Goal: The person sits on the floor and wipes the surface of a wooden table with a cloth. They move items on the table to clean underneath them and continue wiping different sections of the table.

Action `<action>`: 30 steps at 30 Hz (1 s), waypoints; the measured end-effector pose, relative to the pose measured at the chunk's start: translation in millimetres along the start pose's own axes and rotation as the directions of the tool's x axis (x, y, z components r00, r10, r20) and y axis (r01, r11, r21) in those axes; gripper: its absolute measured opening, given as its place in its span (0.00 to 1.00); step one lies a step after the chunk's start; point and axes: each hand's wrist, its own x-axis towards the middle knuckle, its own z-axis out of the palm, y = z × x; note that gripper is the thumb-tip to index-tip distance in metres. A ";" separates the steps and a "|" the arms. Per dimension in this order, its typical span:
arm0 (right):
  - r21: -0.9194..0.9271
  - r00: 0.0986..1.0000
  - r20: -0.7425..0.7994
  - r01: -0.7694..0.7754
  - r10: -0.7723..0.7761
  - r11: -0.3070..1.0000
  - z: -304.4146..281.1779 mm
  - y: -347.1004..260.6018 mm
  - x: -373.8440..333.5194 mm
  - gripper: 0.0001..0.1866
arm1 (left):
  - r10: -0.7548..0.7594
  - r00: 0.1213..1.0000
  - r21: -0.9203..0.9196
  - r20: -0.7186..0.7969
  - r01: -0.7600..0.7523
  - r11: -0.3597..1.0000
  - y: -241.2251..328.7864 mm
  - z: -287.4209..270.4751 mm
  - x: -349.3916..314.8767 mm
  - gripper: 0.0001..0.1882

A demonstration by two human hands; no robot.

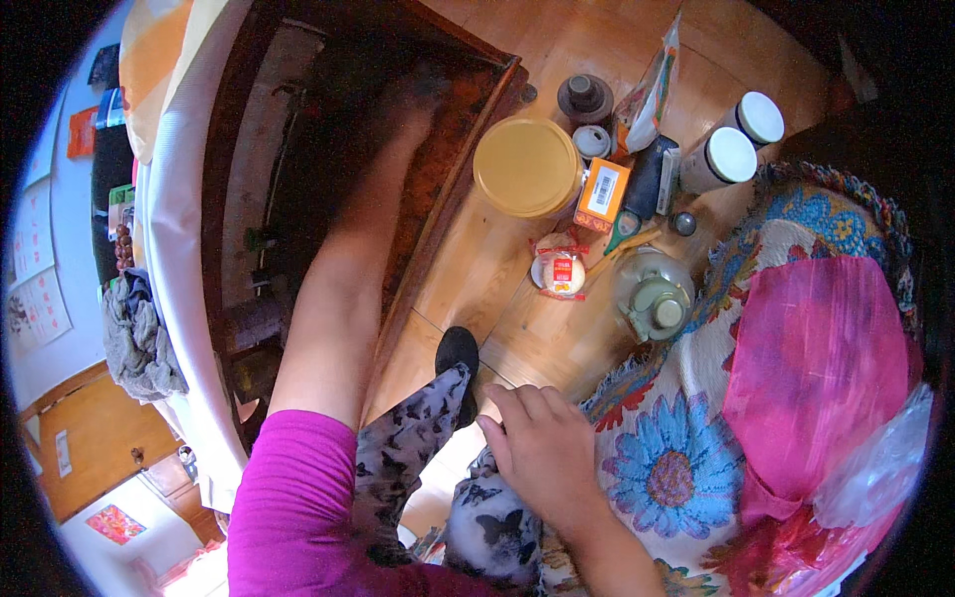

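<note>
The left hand (423, 92) reaches into a dark brown wooden compartment (454, 212) at the far left, its bare forearm slanting in from a magenta sleeve (298, 488). Shadow hides its fingers, so whether they grip anything cannot be told. The right hand (542, 448) is well apart from it, nearer, by the grey-and-black butterfly-print trousers (492, 517); its fingers bend loosely and hold nothing visible.

Right of the compartment, on the pale wooden floor (438, 289), stands a large round container with a flat mustard-yellow lid (527, 166). Just right of it is a small orange cardboard box with a white label (603, 191); nearer lies a round pastry in clear-and-red wrapping (560, 271). Farther right are 2 cylindrical containers with white lids (731, 155). A clear rounded jar with a greenish top (656, 296) sits beside a cream woven cloth with blue flowers (671, 473), which carries a bright pink fabric piece (806, 368).
</note>
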 end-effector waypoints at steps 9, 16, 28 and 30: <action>-0.028 0.999 0.029 -0.024 0.025 0.999 2.8 2.8 -5.1 0.19 | 0.414 0.907 0.041 -0.080 -0.412 0.910 59.8 -19.5 -18.9 0.26; -0.079 0.999 0.031 -0.042 0.044 0.996 0.7 4.3 -10.3 0.19 | 0.376 0.926 -0.008 0.031 -0.376 0.927 33.5 -39.2 -128.6 0.26; -0.082 0.998 -0.057 -0.005 0.000 0.997 2.9 6.5 -12.6 0.16 | 0.117 0.943 -0.001 0.313 -0.123 0.992 -94.1 -100.8 -290.5 0.27; -0.074 0.997 -0.072 0.013 -0.018 0.997 3.9 4.4 -11.6 0.16 | 0.042 0.963 -0.066 0.265 -0.026 0.998 -93.1 -105.6 -268.8 0.31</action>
